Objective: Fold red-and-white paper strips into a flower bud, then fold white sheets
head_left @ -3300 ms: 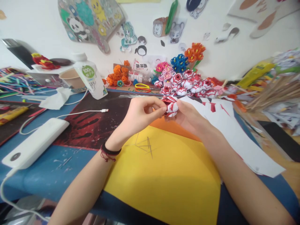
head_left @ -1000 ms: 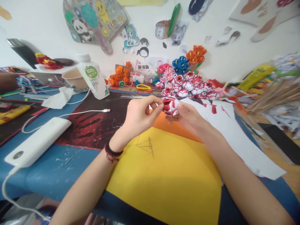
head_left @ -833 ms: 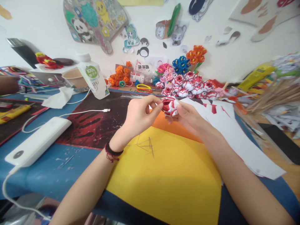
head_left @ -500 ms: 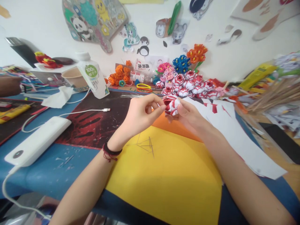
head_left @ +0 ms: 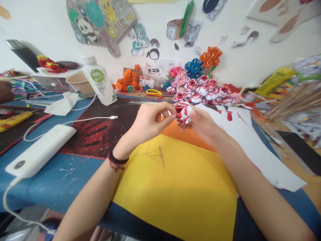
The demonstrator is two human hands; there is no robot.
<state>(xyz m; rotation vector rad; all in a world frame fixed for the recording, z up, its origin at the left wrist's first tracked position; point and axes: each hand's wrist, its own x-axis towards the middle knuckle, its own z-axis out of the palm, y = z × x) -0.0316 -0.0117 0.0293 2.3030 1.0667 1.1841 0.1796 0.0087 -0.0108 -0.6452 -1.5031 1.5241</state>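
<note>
Dial reference: the red-and-white flower (head_left: 184, 113) is taken as centre; 12 o'clock is set straight away from the person.
Yellow sheet (head_left: 180, 194): laid at 6 o'clock over the blue tabletop (head_left: 47, 187).
Thin dark slivers (head_left: 161, 153): seen on the yellow sheet at 7 o'clock; whether loose pieces or drawn lines cannot be told.
Power bank (head_left: 41, 150): placed between 8 and 9 o'clock; a white cable (head_left: 7, 205) is joined to its near end.
Wristbands (head_left: 117, 161): worn at 8 o'clock, on the left wrist.
Left hand (head_left: 152, 120): thumb and forefinger are pinched together on the flower's 9 o'clock edge.
Right hand (head_left: 202, 122): the flower is held from the 3 o'clock side, thumb against its flank, fingertips underneath.
Flower position: supported between both hands, raised above the orange sheet (head_left: 180, 134).
Dark mat (head_left: 92, 130): spread toward 9 o'clock, marked with a red pattern.
White sheets (head_left: 250, 147): fanned toward 4 o'clock.
Co-worker's hand (head_left: 5, 92): seen far out at 9 o'clock, cut by the view's edge.
White bottle (head_left: 99, 80): stood toward 10 o'clock.
Finished-looking flowers (head_left: 200, 90): piled at 1 o'clock, similarly coloured.
Blue flowers (head_left: 194, 68): bunched just behind that pile.
Cutouts (head_left: 152, 53): fixed to the wall, 11 o'clock.
</note>
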